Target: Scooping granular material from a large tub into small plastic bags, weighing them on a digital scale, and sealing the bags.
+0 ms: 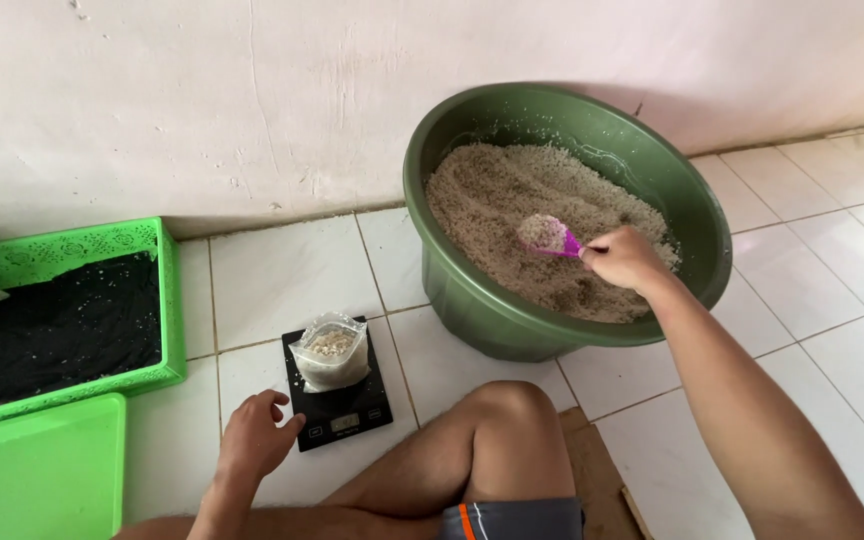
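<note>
While the right hand (624, 258) closes its fingers around the handle of a small magenta scoop (549, 236), the scoop's bowl sits heaped with pale grain just to the left of the knuckles, held level over the grain (512, 215) that fills a big green basin (692, 215). Scoop and hand both hang inside the basin's rim, toward its near right side.

Down at the lower left, the left hand (255, 438) rests loosely curled and holds nothing, its fingertips at the near left corner of a flat black kitchen scale (347, 412). On the scale's platform stands a clear plastic bag (330, 352), open at the top and partly filled with the same grain. The bag is well apart from the scoop, across a stretch of white floor tile (282, 275).

A bent bare knee (512, 420) lies between scale and basin. Against the left edge sits a green crate (167, 300) lined in black, with a flat green lid (42, 470) just in front of it.
</note>
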